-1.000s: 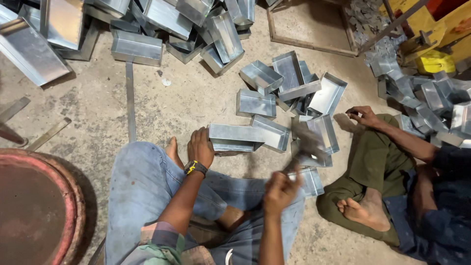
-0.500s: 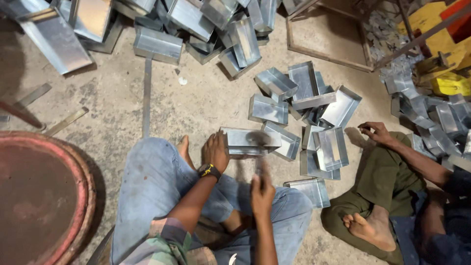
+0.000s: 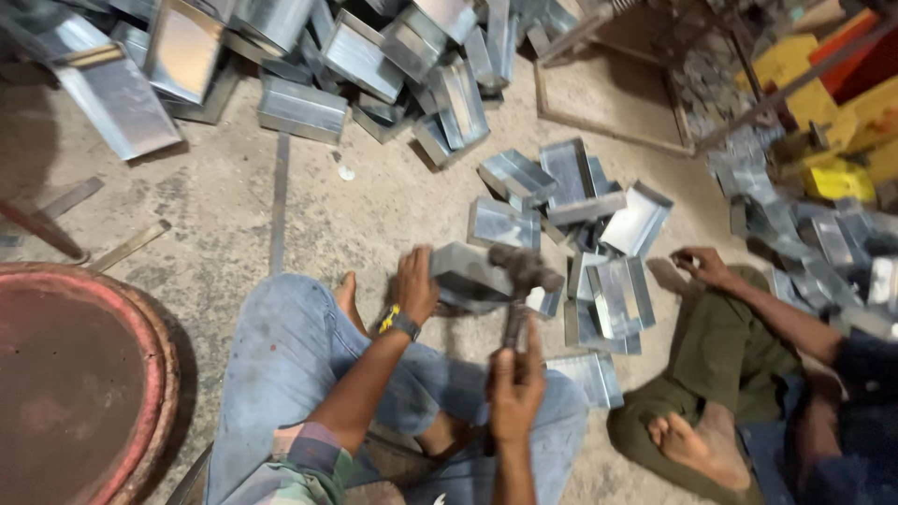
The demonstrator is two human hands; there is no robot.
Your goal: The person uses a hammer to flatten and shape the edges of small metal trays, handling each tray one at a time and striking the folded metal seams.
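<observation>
A: Two hands are seen at work over the floor [image 3: 374, 206]. What is gripped by each?

B: A folded sheet-metal tray [image 3: 472, 274] is gripped by the left hand [image 3: 414, 285], whose fingers are curled over its near end. It is held just above the floor, in front of the knees in blue jeans [image 3: 290, 365]. A hammer [image 3: 519, 281] is clenched by the right hand [image 3: 514, 388] around the lower part of the handle.

A: Where is the hammer's head placed?

B: It is set against the right end of the tray, touching it or nearly so; the blur makes that hard to tell. The handle is held close to upright.

A: What is worn on the left wrist?

B: A dark band with a yellow patch [image 3: 398, 321] is worn there.

A: What else is found around?

B: Many more metal trays are scattered nearby: a small cluster [image 3: 580, 201] just beyond the hammer, and a large heap [image 3: 309, 56] along the far edge of the floor. A thin metal strip [image 3: 278, 201] is laid flat on the concrete. A round rust-red rim [image 3: 150, 346] is seen at the left. At the right, another person in olive trousers [image 3: 730, 374] is seated barefoot, with one hand [image 3: 702, 266] rested at the knee beside a further pile of trays [image 3: 823, 243].
</observation>
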